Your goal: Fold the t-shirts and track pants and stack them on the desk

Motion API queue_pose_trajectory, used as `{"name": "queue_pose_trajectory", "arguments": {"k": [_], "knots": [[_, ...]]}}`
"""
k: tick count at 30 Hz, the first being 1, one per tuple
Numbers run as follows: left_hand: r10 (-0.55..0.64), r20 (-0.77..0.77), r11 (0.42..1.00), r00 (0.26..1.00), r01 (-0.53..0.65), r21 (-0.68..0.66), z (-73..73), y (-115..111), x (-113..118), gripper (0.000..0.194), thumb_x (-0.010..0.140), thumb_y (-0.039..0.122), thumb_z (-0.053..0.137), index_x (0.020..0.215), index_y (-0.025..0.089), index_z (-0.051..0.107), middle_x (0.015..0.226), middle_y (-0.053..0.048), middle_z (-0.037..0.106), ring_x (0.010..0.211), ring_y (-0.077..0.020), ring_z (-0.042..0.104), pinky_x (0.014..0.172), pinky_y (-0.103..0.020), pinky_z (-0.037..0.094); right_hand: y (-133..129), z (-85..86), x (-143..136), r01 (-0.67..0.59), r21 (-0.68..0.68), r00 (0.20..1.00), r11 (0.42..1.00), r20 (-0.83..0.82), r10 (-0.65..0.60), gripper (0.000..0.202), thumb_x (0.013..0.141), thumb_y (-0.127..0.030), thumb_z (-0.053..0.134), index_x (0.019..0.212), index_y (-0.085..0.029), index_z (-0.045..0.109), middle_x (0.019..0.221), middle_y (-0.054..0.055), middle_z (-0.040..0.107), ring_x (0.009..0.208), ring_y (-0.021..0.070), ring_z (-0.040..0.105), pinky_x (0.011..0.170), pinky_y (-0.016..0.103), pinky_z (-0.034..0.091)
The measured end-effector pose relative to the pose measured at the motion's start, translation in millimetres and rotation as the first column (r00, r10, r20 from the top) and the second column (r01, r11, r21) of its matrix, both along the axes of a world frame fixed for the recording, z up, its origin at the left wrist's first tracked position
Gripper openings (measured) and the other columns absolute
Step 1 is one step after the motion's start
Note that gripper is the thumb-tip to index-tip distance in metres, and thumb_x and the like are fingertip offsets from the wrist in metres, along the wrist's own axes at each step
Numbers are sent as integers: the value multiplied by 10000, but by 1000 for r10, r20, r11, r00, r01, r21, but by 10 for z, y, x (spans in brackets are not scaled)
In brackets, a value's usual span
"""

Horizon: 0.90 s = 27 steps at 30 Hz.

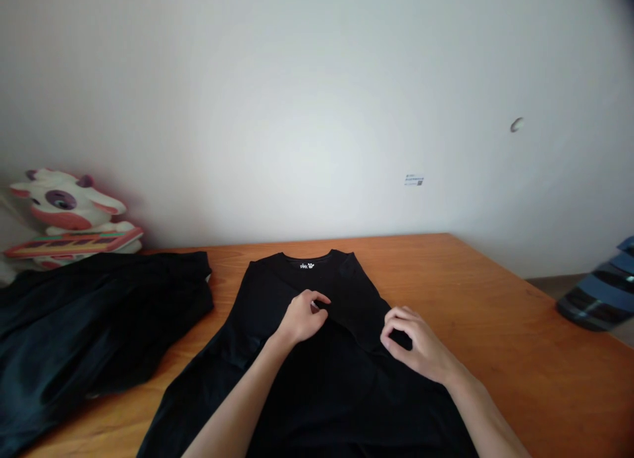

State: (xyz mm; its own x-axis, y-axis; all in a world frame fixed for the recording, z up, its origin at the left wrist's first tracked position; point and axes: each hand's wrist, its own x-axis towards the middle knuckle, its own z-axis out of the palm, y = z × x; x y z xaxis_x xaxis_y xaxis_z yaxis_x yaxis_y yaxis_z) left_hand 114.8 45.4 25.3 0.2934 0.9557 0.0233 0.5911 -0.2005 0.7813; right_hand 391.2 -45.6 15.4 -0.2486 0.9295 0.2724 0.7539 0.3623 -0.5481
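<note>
A black shirt (317, 385) lies spread in front of me, its neckline at the far end with a small white print inside the collar. My left hand (306, 316) is over the middle of the chest, thumb and forefinger curled together on the black cloth. Toward the shirt's right edge, my right hand (413, 342) pinches the fabric between thumb and fingers. A fold of cloth runs between the two hands. Dark fabric hides exactly how much each hand grips.
Another black garment (99, 326) lies crumpled on the left of the wooden table (436, 280). Behind it sits a cow toy with a keyboard (74, 207). A blue and black striped object (601, 290) is at the right edge. A white wall (317, 115) stands behind.
</note>
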Motion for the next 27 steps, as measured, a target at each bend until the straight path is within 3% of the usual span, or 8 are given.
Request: {"name": "queue_pose_trajectory", "arguments": {"k": [3, 7, 10, 12, 15, 19, 23, 27], "knots": [[22, -114, 995, 993, -11, 99, -19, -23, 10, 219, 837, 180, 578, 887, 220, 787, 975, -56, 714, 871, -210, 670, 834, -321, 504, 112, -23, -63, 109, -59, 993, 992, -38, -112, 437, 969, -499, 492, 634, -244, 606, 762, 27, 660, 763, 202, 629, 780, 347, 451], [46, -195, 973, 980, 0, 230, -128, -47, 29, 249, 927, 313, 546, 851, 196, 752, 978, -94, 681, 951, -251, 648, 944, -391, 489, 402, -112, -164, 325, -50, 942, 944, -72, -328, 344, 883, -539, 581, 701, -251, 629, 711, 33, 677, 672, 217, 607, 641, 329, 410], [27, -164, 952, 986, 25, 305, -178, -80, 19, 201, 910, 353, 592, 925, 205, 726, 1035, -96, 660, 1000, -269, 626, 971, -422, 493, 528, -173, -179, 390, -46, 904, 920, -169, -392, 396, 903, -591, 499, 779, -243, 642, 711, 45, 678, 666, 221, 610, 642, 331, 427], [27, -110, 939, 994, 12, 344, -168, -71, 18, 187, 888, 332, 613, 998, 211, 704, 1094, -96, 652, 1038, -272, 615, 975, -427, 501, 517, -188, -128, 375, -47, 905, 926, -200, -376, 447, 932, -608, 420, 835, -234, 644, 720, 45, 669, 665, 214, 606, 644, 327, 446], [15, -36, 937, 999, -1, 350, -103, 54, 101, 210, 885, 308, 604, 1061, 215, 672, 1124, -85, 662, 1057, -252, 627, 968, -397, 517, 413, -155, 9, 234, -120, 943, 965, -214, -255, 370, 926, -549, 462, 851, -238, 647, 745, 22, 642, 679, 197, 581, 644, 314, 451], [3, -111, 977, 994, 21, 210, -41, 431, 447, 241, 906, 317, 597, 1110, 209, 662, 1140, -69, 691, 1029, -199, 665, 919, -302, 540, 286, -58, 174, 94, -207, 971, 974, -197, -136, 49, 817, -240, 518, 833, -249, 563, 862, 2, 564, 783, 180, 545, 739, 312, 455], [108, -217, 984, 970, -74, 160, -86, 863, 883, 291, 909, 318, 604, 1142, 161, 679, 1196, -146, 691, 1181, -276, 628, 1023, -387, 487, 197, -3, 231, 67, -316, 988, 946, -111, -107, 360, 640, -90, 527, 954, -267, 519, 1038, 6, 512, 980, 189, 533, 870, 326, 451], [161, -282, 985, 946, -138, 100, -133, 1181, 1147, 226, 884, 405, 658, 932, 198, 736, 1118, -132, 733, 1146, -339, 651, 950, -436, 509, 147, -13, 214, 113, -399, 991, 910, -26, -134, 446, 619, -78, 572, 1009, -285, 513, 1110, 18, 509, 1056, 217, 545, 880, 354, 466]]}}
